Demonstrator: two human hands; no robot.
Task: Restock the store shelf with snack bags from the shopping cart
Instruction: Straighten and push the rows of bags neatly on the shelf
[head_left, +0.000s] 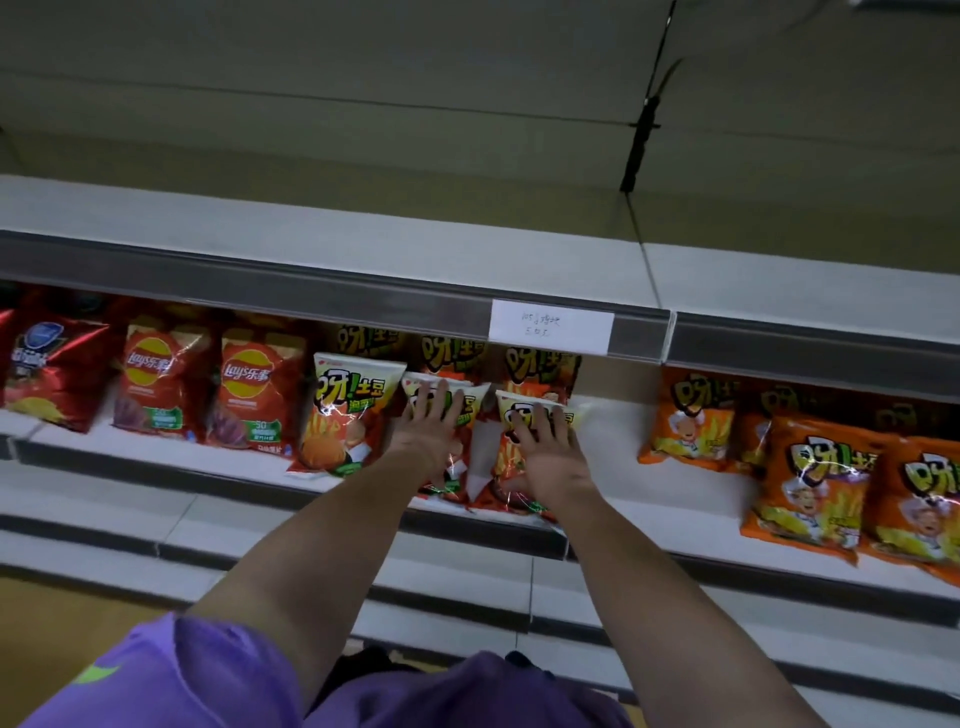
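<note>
At the shelf (613, 441) front edge, the left hand (428, 423) and right hand (545, 447) each press flat, fingers straight, on a snack bag (462, 402).

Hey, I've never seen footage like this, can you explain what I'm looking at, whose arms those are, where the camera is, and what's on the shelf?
There is no machine here. A person wears a camera on the head, so this one picture looks forward and down along both bare arms. The left hand and right hand each press flat, fingers straight, on a white-topped snack bag: the left bag and the right bag. Neither hand grips anything. Both bags stand on a white store shelf. To the left stand red Lay's bags; to the right, orange bags. A handwritten paper label sits on the shelf edge above.
</note>
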